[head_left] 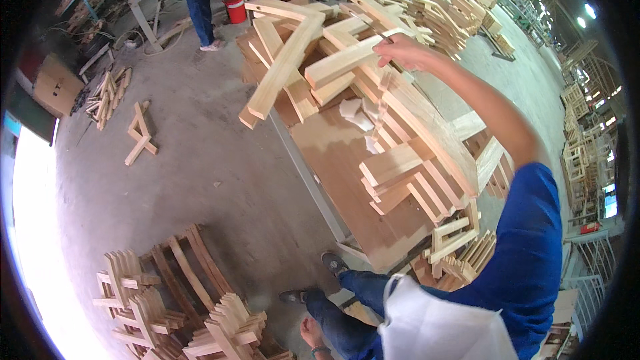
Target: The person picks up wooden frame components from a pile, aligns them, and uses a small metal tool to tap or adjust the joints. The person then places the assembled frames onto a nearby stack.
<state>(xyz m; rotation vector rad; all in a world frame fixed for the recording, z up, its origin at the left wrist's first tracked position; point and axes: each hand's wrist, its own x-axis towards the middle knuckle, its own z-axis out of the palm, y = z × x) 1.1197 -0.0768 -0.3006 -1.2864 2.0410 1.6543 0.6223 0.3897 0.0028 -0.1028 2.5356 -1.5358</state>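
A worker in a blue shirt stands at a low workbench [320, 143] topped with flat brown sheeting, its pale metal edge running diagonally toward the worker's feet. The right hand [403, 53] reaches across to the far half of the bench, fingers drawn together at the right end of a pale wooden block [343, 65] that lies on a loose heap of similar pieces; whether the fingers grip the wood or a thin dark strip beside them, I cannot tell. The left hand [310, 331] hangs low near the knee, fingers curled, and I cannot tell if it holds anything. Nearer on the bench, wooden parts [427, 180] lie in overlapping rows beside crumpled white scraps [358, 115]. The grey concrete floor [220, 180] carries a crossed wooden frame [141, 135], a bundle of sticks [109, 97] and, lower left, slatted wood [190, 263] with stacked frames [230, 329]. Beyond the bench are a red bucket [235, 11] and another person in blue trousers [193, 1]. Glaring light fills the left edge; the workshop stretches away at right beneath bright lamps [590, 11], with more wood piled along it.
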